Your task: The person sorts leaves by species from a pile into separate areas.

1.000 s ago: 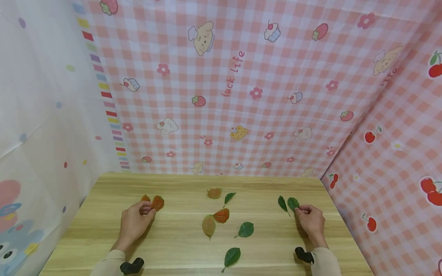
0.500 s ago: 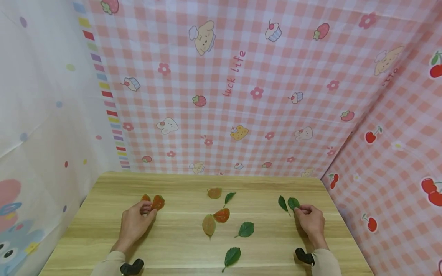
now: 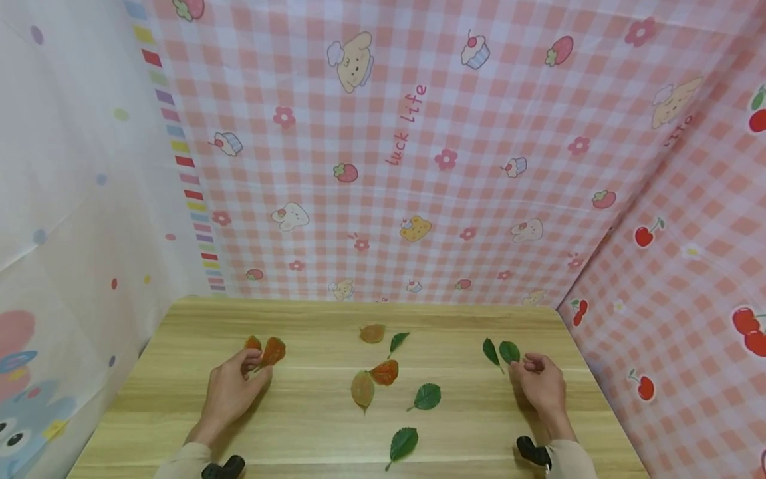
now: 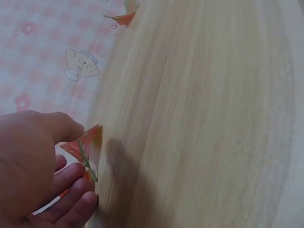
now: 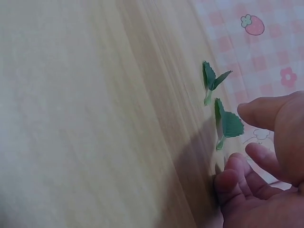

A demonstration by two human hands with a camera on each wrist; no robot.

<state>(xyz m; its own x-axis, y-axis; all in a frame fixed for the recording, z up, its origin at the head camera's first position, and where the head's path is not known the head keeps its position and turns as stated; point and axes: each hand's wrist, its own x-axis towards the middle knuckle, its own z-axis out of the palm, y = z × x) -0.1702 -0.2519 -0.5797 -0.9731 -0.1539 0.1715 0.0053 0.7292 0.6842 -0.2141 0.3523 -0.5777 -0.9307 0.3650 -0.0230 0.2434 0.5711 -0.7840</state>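
At the table's left, my left hand (image 3: 235, 392) is beside a red-orange leaf (image 3: 274, 350), thumb and fingers spread apart. Another red-orange leaf (image 3: 253, 342) lies just behind its fingers, partly hidden. In the left wrist view the nearer leaf's green stem (image 4: 85, 159) shows between thumb and fingers. Over on the right, my right hand (image 3: 541, 386) rests with its fingertips just short of a green leaf (image 3: 509, 351). A second, narrower green leaf (image 3: 491, 350) lies to that leaf's left. The right wrist view shows a gap between the right thumb (image 5: 261, 111) and the green leaves.
Mid-table lie an orange-brown leaf (image 3: 372, 333), a small green leaf (image 3: 397, 342), a red leaf (image 3: 384, 372) touching a yellowish leaf (image 3: 362, 390), and two green leaves (image 3: 427, 396) nearer the front. Patterned cloth (image 3: 383, 199) hangs behind the wooden table (image 3: 311, 432).
The right hand's fingers have come off the green leaf and drawn slightly right. The left thumb has parted from the red-orange leaf. The leaves have stayed in place.
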